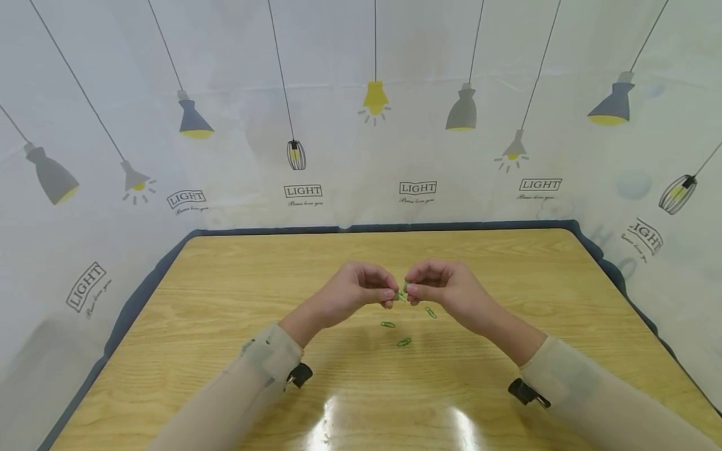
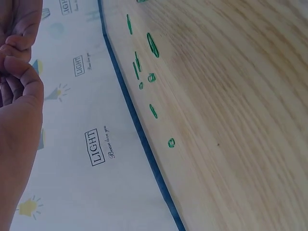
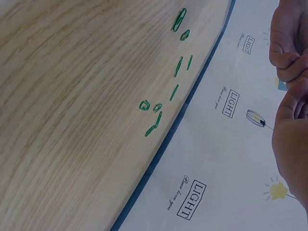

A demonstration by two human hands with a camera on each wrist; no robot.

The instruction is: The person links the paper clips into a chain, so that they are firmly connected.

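My two hands meet over the middle of the wooden table in the head view. Thumb and fingers of my left hand [image 1: 361, 288] pinch a small green paper clip [image 1: 401, 295]. Just to its right, my right hand [image 1: 445, 285] pinches green wire at its fingertips, mostly covered by the fingers; whether it is a separate clip I cannot tell. Loose green paper clips lie below the hands, one [image 1: 431, 312] under the right hand and others [image 1: 387, 324] nearer to me. In the left wrist view, the left hand [image 2: 21, 82] hides what it holds.
Several more green paper clips [image 3: 179, 20] are scattered over the wood in the right wrist view. A dark blue edge [image 1: 344, 229] borders the wooden table [image 1: 225, 282]. Behind it stands a pale curtain [image 1: 338, 44] printed with lamps. Black clips [image 1: 301, 374] hang at both sleeve cuffs.
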